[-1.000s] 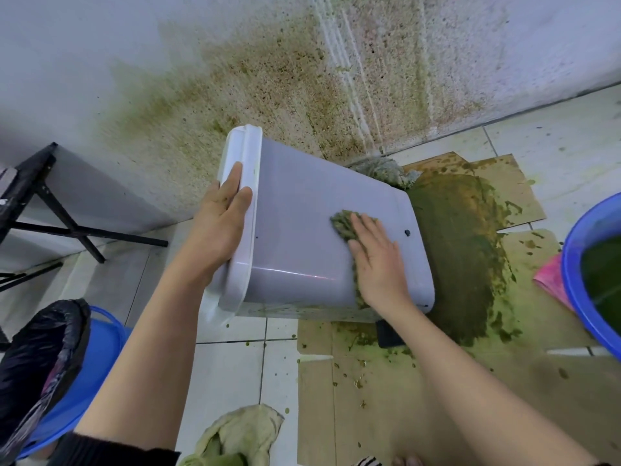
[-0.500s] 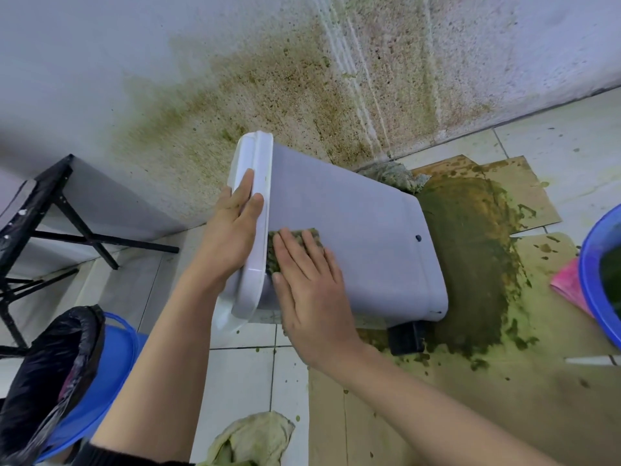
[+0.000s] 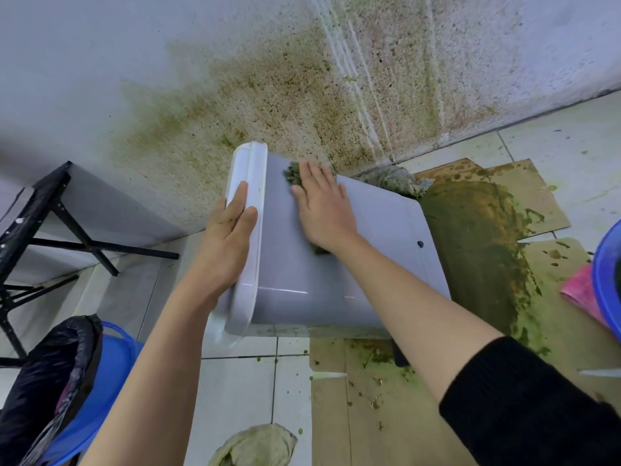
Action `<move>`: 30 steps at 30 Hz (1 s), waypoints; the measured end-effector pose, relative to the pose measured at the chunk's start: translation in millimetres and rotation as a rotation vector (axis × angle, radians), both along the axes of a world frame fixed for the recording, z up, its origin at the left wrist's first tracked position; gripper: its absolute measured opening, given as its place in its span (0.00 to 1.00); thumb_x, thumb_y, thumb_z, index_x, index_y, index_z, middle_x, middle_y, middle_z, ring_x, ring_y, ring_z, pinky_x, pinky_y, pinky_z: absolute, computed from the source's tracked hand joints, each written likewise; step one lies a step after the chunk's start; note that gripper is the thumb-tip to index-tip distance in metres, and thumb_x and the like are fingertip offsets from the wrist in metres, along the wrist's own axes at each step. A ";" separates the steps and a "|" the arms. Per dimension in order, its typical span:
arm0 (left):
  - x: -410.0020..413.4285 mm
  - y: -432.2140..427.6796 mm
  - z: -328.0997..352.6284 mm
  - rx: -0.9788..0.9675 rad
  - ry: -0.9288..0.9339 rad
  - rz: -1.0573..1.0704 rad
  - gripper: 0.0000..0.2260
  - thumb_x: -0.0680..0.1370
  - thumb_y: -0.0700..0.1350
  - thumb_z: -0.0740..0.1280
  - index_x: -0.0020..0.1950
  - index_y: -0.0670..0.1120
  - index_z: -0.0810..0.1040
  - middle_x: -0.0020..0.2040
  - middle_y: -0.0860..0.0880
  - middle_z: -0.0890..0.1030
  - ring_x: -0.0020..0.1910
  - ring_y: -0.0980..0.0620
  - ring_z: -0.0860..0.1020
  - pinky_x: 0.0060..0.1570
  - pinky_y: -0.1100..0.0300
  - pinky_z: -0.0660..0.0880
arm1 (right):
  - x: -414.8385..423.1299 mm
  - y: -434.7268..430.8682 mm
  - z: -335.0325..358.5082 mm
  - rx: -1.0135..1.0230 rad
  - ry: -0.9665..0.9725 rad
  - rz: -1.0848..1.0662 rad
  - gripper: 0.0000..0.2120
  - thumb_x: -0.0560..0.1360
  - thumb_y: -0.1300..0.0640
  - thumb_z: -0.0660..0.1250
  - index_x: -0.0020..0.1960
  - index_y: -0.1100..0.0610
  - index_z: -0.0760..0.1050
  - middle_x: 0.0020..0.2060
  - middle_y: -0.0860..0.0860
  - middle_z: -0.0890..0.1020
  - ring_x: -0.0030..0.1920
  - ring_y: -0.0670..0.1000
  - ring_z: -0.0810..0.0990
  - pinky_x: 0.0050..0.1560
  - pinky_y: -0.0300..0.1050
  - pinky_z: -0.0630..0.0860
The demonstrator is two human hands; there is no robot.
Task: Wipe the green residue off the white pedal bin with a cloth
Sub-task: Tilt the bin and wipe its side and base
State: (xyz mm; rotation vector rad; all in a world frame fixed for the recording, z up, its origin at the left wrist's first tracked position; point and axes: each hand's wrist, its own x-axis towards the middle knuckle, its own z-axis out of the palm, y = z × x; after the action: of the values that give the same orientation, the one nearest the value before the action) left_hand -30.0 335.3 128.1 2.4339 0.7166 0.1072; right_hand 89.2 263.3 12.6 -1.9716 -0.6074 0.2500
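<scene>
Fingers [image 3: 314, 173] of the right hand [image 3: 324, 210]: straight and spread, pressed flat on a green-stained cloth [image 3: 291, 172] against the upturned side of the white pedal bin [image 3: 379, 257], near its top end and far edge; cloth mostly hidden under the palm. Fingers [image 3: 240, 200] of the left hand [image 3: 228, 240]: straight, laid flat along the bin's lid end [image 3: 250, 166], thumb beside them on the rim, nothing curled round. Bin: tipped over on its side, lid end to the left and raised, base to the right, resting over tiled floor [image 3: 235, 398] and cardboard sheets [image 3: 386, 415]; upper side largely clean, faint green residue [image 3: 285, 331] smeared along the lower edge; black pedal [image 3: 400, 356] just showing beneath. Cardboard: thick dark green patch [image 3: 477, 250] just beside the bin's base, splashes around it. Wall [image 3: 268, 79] behind: speckled green-brown staining. Crumpled rag [image 3: 393, 181] between bin and wall. Second cloth [image 3: 258, 445] on the floor at bottom centre. Blue bucket [image 3: 100, 381] lined with a black bag [image 3: 43, 381], bottom left. Black metal frame [image 3: 50, 230], left edge. Blue basin [image 3: 605, 274] at the right edge, pink cloth [image 3: 579, 290] touching it. Black sleeve [image 3: 524, 408] on the right arm.
</scene>
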 end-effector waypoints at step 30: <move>-5.1 1.7 -0.8 -0.033 -0.035 0.058 0.21 0.84 0.52 0.57 0.77 0.61 0.61 0.77 0.64 0.61 0.78 0.61 0.56 0.78 0.52 0.52 | -4.0 -172.4 -100.3 0.075 0.334 -0.622 0.17 0.80 0.64 0.64 0.67 0.57 0.75 0.66 0.53 0.76 0.66 0.54 0.73 0.57 0.38 0.65</move>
State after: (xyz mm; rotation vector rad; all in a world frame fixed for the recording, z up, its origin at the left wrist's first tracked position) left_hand -35.1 337.0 127.3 2.3746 0.7673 0.1589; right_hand 85.3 90.8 -87.6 -1.8901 0.2151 0.1569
